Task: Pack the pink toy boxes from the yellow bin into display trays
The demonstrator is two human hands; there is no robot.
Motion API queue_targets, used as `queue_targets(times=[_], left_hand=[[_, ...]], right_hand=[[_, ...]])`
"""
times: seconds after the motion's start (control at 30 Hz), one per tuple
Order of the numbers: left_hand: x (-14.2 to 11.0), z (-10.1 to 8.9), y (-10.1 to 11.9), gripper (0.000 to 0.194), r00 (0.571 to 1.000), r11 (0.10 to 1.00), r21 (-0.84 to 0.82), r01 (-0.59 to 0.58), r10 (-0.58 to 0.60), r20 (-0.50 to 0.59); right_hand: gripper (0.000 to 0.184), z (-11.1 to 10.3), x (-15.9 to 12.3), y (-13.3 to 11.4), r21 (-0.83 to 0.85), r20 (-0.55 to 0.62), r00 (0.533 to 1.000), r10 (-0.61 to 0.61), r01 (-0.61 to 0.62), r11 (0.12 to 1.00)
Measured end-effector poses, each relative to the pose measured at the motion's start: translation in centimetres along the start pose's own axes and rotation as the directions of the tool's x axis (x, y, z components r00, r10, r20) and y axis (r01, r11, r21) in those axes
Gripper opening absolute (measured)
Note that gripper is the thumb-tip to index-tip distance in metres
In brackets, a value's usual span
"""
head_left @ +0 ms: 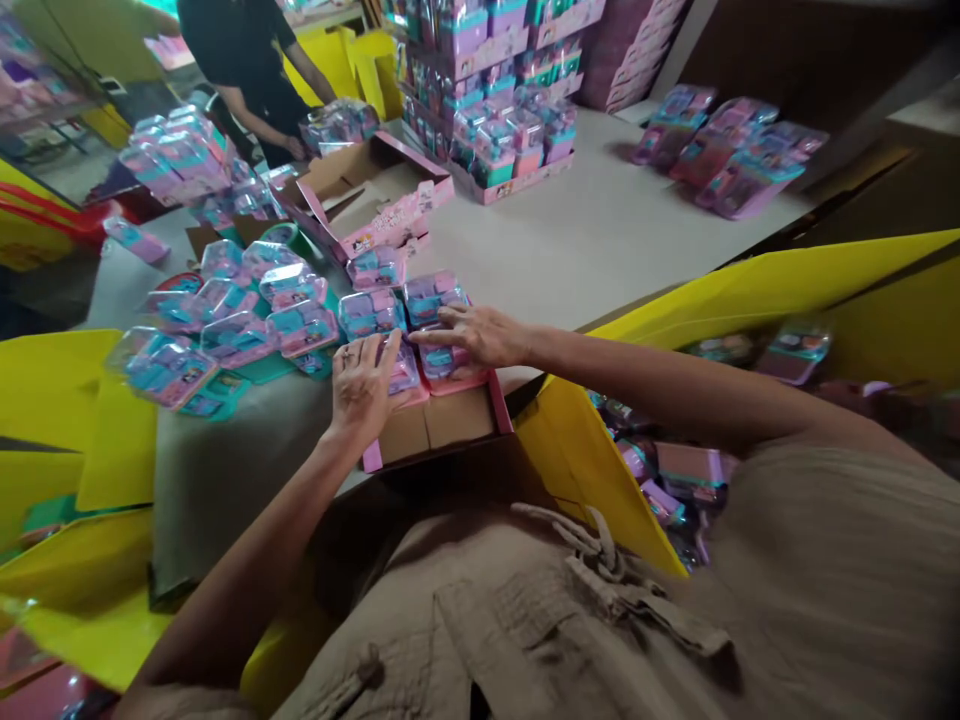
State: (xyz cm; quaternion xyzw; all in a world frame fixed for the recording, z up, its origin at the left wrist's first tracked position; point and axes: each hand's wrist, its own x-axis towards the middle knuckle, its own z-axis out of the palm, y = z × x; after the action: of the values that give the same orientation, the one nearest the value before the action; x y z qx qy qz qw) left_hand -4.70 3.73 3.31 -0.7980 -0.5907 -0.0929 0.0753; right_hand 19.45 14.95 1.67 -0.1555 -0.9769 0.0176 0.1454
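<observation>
A shallow cardboard tray (457,418) with pink edges sits at the table's near edge, its front part bare brown card. Several clear-topped plastic packs (371,312) in pink, purple and turquoise stand in rows in it. My left hand (361,385) rests along the left side of the nearest packs, fingers stretched and slightly apart. From the right, my right hand (487,335) lies over the right-hand packs, fingers spread and touching their tops. Neither hand is wrapped round a pack. Part of the nearest packs is hidden under the fingers.
Loose packs (232,335) are heaped on the left of the table (600,240). An opened pink carton (375,190) lies beyond my tray, near stacked filled trays (517,180). Yellow bins (600,460) flank me. Across the table, a person in a dark shirt (236,50) handles packs.
</observation>
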Motion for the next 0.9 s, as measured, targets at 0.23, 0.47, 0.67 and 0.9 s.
queue_targets(times=[0.23, 0.47, 0.67, 0.9], left_hand=[[-2.1, 1.0, -2.9, 0.077, 0.969, 0.957, -0.289, -0.020, -0.053, -0.242], [-4.3, 1.7, -4.5, 0.073, 0.828, 0.888, -0.441, 0.131, -0.342, -0.443], [-0.5, 1.9, -2.0, 0.061, 0.973, 0.982, -0.161, -0.101, 0.065, -0.220], [-1.6, 0.7, -3.6, 0.089, 0.925, 0.977, -0.167, -0.130, 0.059, -0.376]], right_hand=[[0.075, -1.1, -2.9, -0.8, 0.240, -0.190, 0.933, 0.306, -0.258, 0.936], [0.075, -1.3, -5.8, -2.5, 0.187, -0.172, 0.882, 0.438, -0.408, 0.894], [0.061, -0.2, -1.3, -3.8, 0.039, -0.062, 0.959, 0.275, -0.273, 0.961], [0.081, -3.8, -5.7, -2.4, 0.353, -0.327, 0.804, 0.497, -0.384, 0.853]])
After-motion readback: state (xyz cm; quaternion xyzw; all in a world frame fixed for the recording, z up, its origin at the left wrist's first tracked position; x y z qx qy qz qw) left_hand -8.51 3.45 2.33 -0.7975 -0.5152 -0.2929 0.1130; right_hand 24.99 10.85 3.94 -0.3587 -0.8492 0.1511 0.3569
